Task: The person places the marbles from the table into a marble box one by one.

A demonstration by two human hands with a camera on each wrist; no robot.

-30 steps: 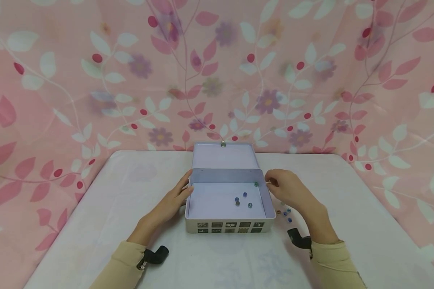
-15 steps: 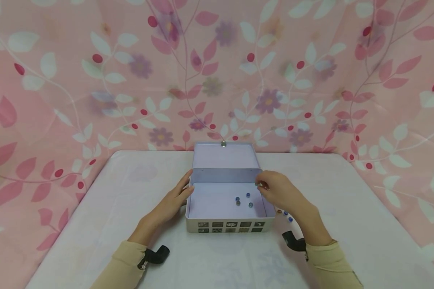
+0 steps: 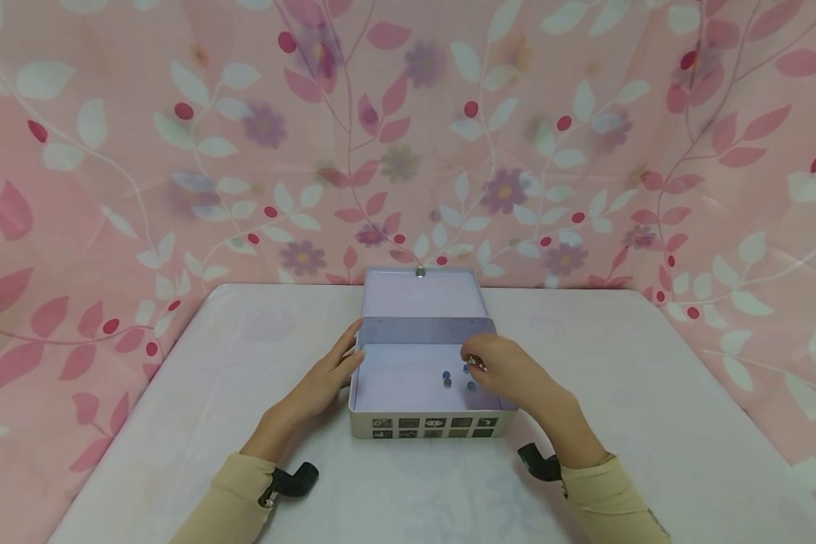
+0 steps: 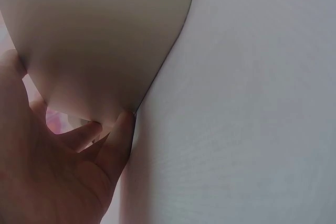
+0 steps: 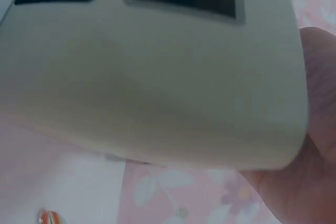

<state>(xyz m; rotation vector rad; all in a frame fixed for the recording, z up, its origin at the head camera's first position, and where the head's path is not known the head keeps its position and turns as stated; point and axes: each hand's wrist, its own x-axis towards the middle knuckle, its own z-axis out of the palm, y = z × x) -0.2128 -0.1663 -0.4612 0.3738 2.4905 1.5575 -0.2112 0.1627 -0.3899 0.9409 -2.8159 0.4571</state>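
Observation:
An open white metal box [image 3: 397,378] stands mid-table in the head view, its lid [image 3: 421,293] tipped back behind it. My left hand [image 3: 323,381] holds the box's left wall, thumb over the rim and fingers along the outside. Over the right part of the box, my right hand [image 3: 510,366] pinches a small greenish glass marble [image 3: 472,360] between thumb and fingertips. Below it on the box floor lie a blue marble [image 3: 446,375], a brownish marble [image 3: 447,383] and a teal marble [image 3: 471,386]. Another blue marble [image 3: 465,369] is partly hidden by the fingers.
In the right wrist view, an orange-and-white marble [image 5: 51,217] lies on the table outside the box. A pale cloth covers the table [image 3: 245,340]. Behind it hangs a pink floral curtain [image 3: 408,151].
My right hand has moved left from beside the box's right wall to over its inside, with the marble. Its arm now covers the marbles right of the box. The left hand has stayed put.

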